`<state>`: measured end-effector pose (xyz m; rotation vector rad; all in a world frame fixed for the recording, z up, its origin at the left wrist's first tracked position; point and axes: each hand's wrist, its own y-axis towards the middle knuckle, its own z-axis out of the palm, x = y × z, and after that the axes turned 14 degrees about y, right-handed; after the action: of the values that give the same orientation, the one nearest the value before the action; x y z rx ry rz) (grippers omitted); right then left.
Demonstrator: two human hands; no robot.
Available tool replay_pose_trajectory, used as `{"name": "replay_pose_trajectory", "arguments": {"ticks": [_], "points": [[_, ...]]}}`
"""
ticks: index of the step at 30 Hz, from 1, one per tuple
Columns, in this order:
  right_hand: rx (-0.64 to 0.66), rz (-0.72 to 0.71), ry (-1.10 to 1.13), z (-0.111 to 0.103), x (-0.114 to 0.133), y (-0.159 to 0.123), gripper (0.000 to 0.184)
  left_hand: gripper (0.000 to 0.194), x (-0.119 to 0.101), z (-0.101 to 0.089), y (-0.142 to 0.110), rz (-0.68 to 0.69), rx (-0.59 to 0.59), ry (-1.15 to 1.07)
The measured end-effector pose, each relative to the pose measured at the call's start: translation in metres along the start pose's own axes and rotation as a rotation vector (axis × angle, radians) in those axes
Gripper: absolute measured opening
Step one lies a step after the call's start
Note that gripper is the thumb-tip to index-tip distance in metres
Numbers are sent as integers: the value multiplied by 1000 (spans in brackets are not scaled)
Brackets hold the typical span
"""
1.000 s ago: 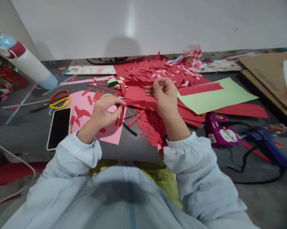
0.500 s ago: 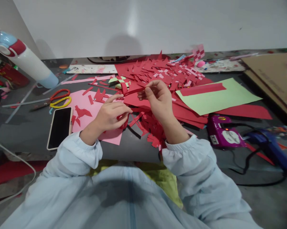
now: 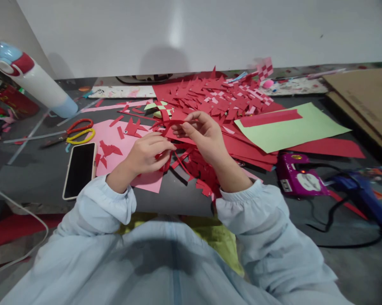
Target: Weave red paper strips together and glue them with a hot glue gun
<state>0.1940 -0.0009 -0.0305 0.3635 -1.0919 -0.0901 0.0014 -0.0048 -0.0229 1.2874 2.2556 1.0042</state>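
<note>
We have a grey table (image 3: 34,169) before us. Across its far middle spreads a pile of red paper (image 3: 193,95), with pink-and-red checked pieces among it. Cardboard (image 3: 359,97) lies at the far right. A green sheet (image 3: 286,133) overlaps the pile's right side, and a pink sheet (image 3: 111,165) lies partly under our left hand (image 3: 148,154). The bottle (image 3: 47,80) leans at the far left. Our right hand (image 3: 205,137) is near the left, over the red paper, thumb and forefinger closed on a thin red strip (image 3: 172,123) that bows between our hands. Our left fingers are bent and close together at its other side; we cannot tell whether they grip it. To the right, the glue gun (image 3: 359,195) is beside a purple box (image 3: 302,178). The phone (image 3: 80,170) touches the pink sheet's left edge, with scissors (image 3: 79,132) just beyond it.
</note>
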Motion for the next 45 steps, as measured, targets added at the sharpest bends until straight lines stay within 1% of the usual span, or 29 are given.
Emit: {"name": "replay_pose_trajectory", "arguments": {"ticks": [2,7,10,13,16,18,20,21,24,26,28,30,33,36,38,42,45], "points": [[-11,29,13,0,0,0,37,16,-1,-1,1,11,-5,-7],[-42,135,47,-1,-2,1,47,17,-1,-4,2,43,34,-17],[-67,155,50,-2,-3,1,50,18,-1,-4,1,36,50,-25],[-98,119,52,-4,-3,1,47,19,-1,-4,0,32,46,-39],[-144,33,34,-6,-2,2,41,16,-1,-4,1,31,48,-23],[-167,-38,9,-8,-1,3,36,15,-1,-4,1,3,77,10],[-189,-128,-20,-11,1,4,31,15,-1,-3,0,-69,104,49],[-201,-183,-33,-15,2,5,29,16,0,-2,0,-115,95,67],[-215,-328,-76,-30,9,8,25,18,0,0,-1,-286,-8,126],[-207,-366,-125,-39,16,9,26,19,0,0,-1,-425,-45,166],[-208,-353,-172,-43,24,9,27,20,0,-1,0,-555,-38,190],[-192,-328,-166,-40,30,6,28,20,0,-3,2,-633,-21,207],[-147,-304,-117,-24,36,0,28,20,1,-5,3,-671,13,242],[-156,-233,-153,-9,36,-6,24,20,2,-5,2,-657,22,254],[-170,-200,-190,-2,36,-8,20,20,2,-4,1,-641,20,257],[-175,-164,-230,3,34,-9,15,20,0,-4,1,-613,46,284],[-176,-179,-237,4,34,-10,15,20,-2,-5,2,-590,59,308]]}}
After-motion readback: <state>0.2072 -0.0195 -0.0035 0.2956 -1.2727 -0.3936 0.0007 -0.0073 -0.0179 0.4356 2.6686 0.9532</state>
